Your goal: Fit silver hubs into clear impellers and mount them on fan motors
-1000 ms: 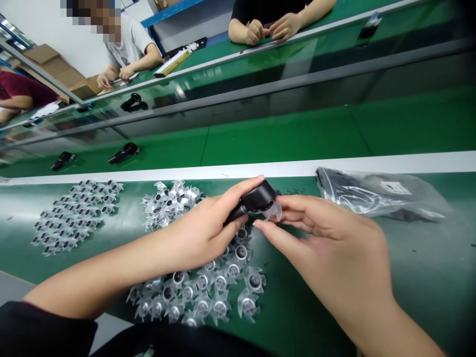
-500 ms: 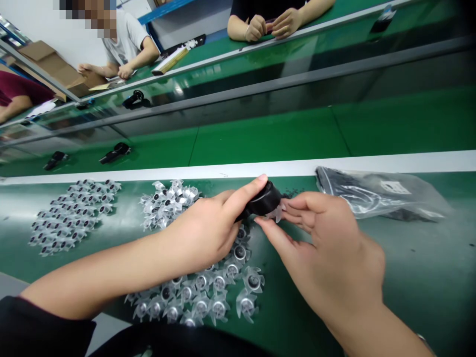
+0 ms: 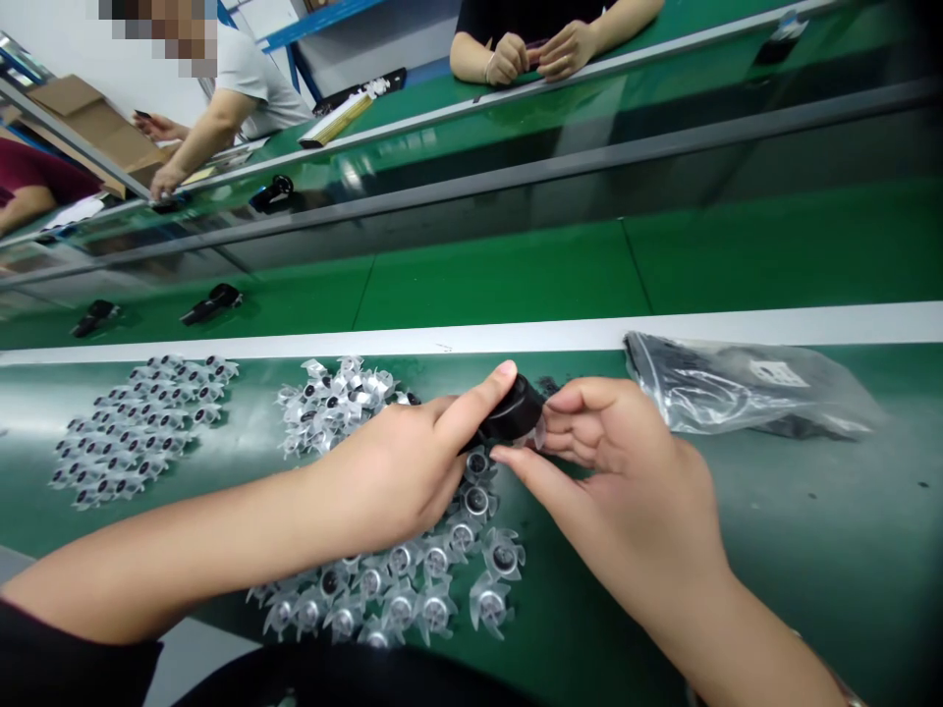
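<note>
"So, where is the device (image 3: 516, 410)?"

"It is up in the air above the bench (image 3: 825, 550), near the middle of the view. It is black, and its round head points to the side of the right hand (image 3: 634, 471)."

"And what does the left hand (image 3: 423, 447) do?"

"It grasps the device from the left, with the thumb lying on top. Most of the handle is hidden by this hand."

"Does the right hand grasp something too?"

"Its fingers are half curled, and the fingertips are at a clear fan (image 3: 536, 437), which shows at the lower edge of the round head. Whether they pinch the fan or only touch it, I cannot tell."

"What lies near to them?"

"Below the left hand, many loose fans (image 3: 434, 562) lie on the bench. Beyond the left forearm is a heap (image 3: 335, 403) of such fans, and farther left a group (image 3: 139, 432) in rows. Beyond the right hand lies a clear bag (image 3: 744, 385) with dark contents."

"And farther away?"

"Behind a white strip (image 3: 442, 339), two more black devices (image 3: 212, 304) lie on a green surface (image 3: 478, 285). Across from it, one co-worker (image 3: 257, 88) in a pale shirt stretches an arm down, and another co-worker (image 3: 564, 47) in black holds both hands close together."
</note>
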The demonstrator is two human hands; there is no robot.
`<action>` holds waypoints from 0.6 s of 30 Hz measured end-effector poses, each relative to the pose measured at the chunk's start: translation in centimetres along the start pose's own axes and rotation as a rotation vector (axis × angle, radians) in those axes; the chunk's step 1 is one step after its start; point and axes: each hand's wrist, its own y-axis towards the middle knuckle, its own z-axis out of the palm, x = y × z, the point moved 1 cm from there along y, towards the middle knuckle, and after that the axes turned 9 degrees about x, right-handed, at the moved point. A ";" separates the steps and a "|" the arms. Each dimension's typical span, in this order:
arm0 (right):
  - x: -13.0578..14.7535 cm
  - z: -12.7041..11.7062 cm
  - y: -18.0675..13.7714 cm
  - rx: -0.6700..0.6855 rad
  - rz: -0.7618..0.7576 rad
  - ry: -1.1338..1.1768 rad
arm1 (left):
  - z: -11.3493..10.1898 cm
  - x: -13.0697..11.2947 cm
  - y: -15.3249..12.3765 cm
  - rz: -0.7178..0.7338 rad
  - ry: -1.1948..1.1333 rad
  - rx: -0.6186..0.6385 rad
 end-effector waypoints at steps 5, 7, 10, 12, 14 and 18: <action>1.0 -0.4 -0.1 0.029 0.024 0.178 | -1.2 -0.1 -0.6 0.043 -0.302 0.044; 1.5 -0.7 -0.3 -0.001 -0.003 0.110 | -1.7 -0.3 -0.7 0.039 -0.429 0.059; 2.0 -0.9 -0.9 -0.040 -0.003 -0.078 | -2.2 -0.8 -0.8 -0.003 -0.534 0.057; 2.0 -0.9 -1.2 -0.057 -0.003 -0.193 | -2.2 -1.0 -0.8 -0.023 -0.560 0.055; 1.9 -0.9 -1.5 -0.083 -0.030 -0.270 | -2.2 -1.2 -0.9 -0.029 -0.550 0.051; 1.8 -1.0 -1.9 -0.093 -0.152 -0.262 | -2.2 -1.6 -1.0 -0.047 -0.469 -0.010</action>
